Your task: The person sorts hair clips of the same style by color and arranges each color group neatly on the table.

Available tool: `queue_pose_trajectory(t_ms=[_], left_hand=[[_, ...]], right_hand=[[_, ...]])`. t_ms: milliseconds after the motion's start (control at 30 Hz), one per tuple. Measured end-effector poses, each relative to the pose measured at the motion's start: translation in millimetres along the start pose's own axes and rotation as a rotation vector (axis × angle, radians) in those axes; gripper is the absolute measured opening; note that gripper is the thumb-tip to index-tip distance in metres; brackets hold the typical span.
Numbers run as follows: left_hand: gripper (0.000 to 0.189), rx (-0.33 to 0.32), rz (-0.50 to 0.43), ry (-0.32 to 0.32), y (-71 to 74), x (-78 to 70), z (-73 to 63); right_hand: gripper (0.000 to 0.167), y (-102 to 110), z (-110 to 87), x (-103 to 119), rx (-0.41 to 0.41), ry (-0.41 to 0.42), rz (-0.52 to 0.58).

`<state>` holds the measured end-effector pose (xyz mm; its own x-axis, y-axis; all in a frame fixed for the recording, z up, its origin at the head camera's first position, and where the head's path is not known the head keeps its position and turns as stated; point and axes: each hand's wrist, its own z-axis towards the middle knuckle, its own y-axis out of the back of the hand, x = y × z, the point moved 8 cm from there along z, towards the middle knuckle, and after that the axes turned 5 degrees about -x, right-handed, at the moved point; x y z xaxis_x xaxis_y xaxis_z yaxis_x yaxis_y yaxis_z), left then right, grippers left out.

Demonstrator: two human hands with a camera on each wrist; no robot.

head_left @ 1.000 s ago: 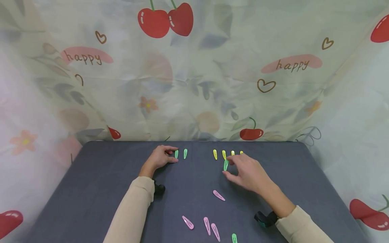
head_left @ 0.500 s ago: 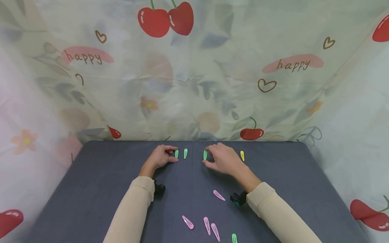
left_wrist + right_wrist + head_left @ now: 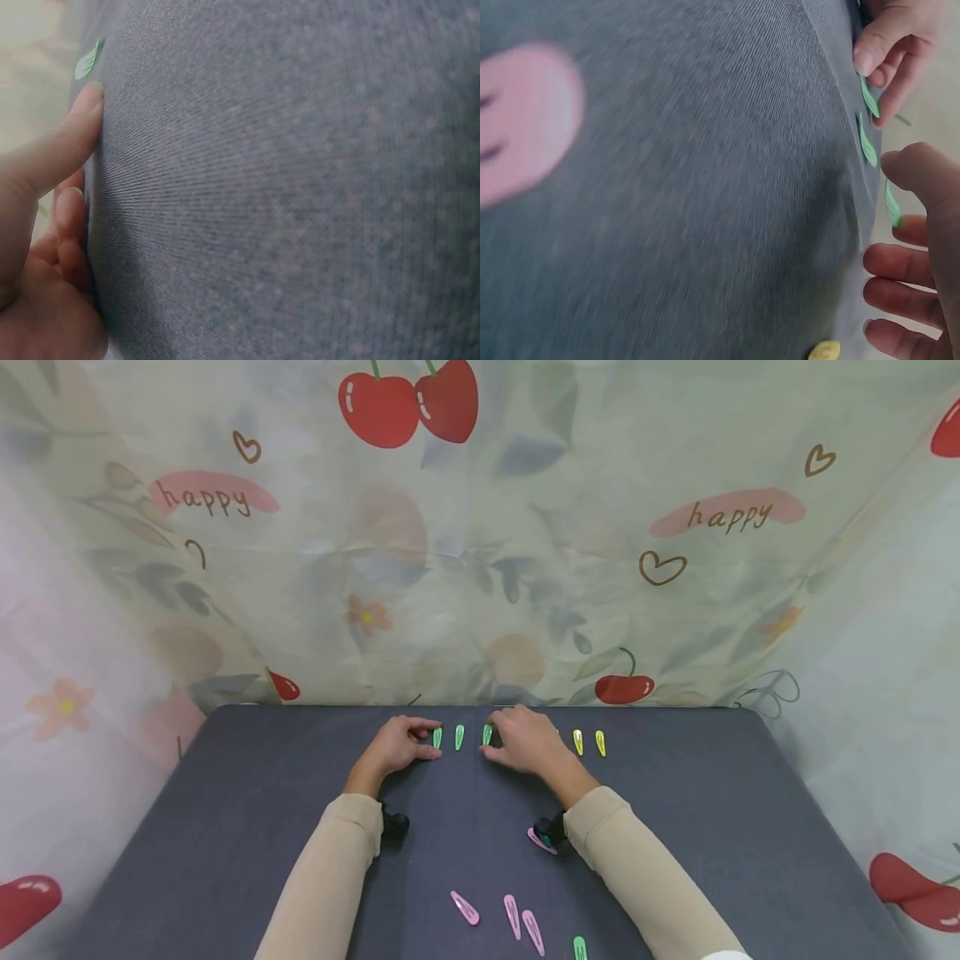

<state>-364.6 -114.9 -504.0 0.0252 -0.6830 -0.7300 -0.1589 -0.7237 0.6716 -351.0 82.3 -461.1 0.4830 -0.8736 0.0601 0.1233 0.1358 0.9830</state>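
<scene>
Near the far edge of the dark table, my left hand [image 3: 393, 748] pinches a green hair clip [image 3: 437, 737] by its ends between thumb and finger. A second green hair clip [image 3: 460, 737] lies just to its right. My right hand [image 3: 527, 744] holds another green hair clip [image 3: 487, 734] between thumb and index finger, roughly parallel to the other two. In the right wrist view this held clip [image 3: 892, 204] appears slightly off the cloth, its other fingers loosely bent. Yellow hair clips [image 3: 578, 742] lie right of my right hand, which partly hides the row.
Pink hair clips [image 3: 512, 917] lie scattered nearer the front, one partly under the right wrist camera [image 3: 551, 829]. A green hair clip [image 3: 580, 948] is cut off at the bottom of the head view. A printed curtain [image 3: 480, 568] hangs behind the table [image 3: 247, 827].
My right hand has carried its green hair clip leftward from beside the yellow clips to near the other green ones. My left hand has stayed in place on its clip.
</scene>
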Motion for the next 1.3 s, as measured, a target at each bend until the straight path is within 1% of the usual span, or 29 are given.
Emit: queue_pose_trajectory(t_ms=[267,500,667,867,1033,1167,1300], left_hand=[[0.053,0.000,-0.007,0.000,-0.3,-2.1,1.5],[0.053,0.001,-0.011,-0.020,1.5,-5.6,1.1],[0.053,0.002,-0.006,-0.015,2.4,-5.8,0.2],[0.053,0.004,0.002,-0.010,1.9,-5.3,-1.2],[0.053,0.007,0.001,-0.010,-0.4,-3.7,-1.0],[0.053,0.010,0.006,-0.013,-1.5,-1.0,-0.3],[0.053,0.005,0.013,-0.011,-1.6,1.2,0.0]], right_hand=[[0.050,-11.3,12.0,4.8,0.069,-0.038,-0.014],[0.053,-17.4,14.6,6.0,0.149,-0.057,-0.055],[0.051,-19.9,15.2,5.8,0.168,-0.068,-0.052],[0.055,-20.2,12.3,6.8,0.169,-0.059,-0.039],[0.060,-14.9,7.5,7.4,0.151,-0.056,-0.033],[0.067,-4.5,0.8,10.4,0.096,-0.054,-0.026],[0.076,7.0,-7.7,19.6,0.042,-0.018,-0.043]])
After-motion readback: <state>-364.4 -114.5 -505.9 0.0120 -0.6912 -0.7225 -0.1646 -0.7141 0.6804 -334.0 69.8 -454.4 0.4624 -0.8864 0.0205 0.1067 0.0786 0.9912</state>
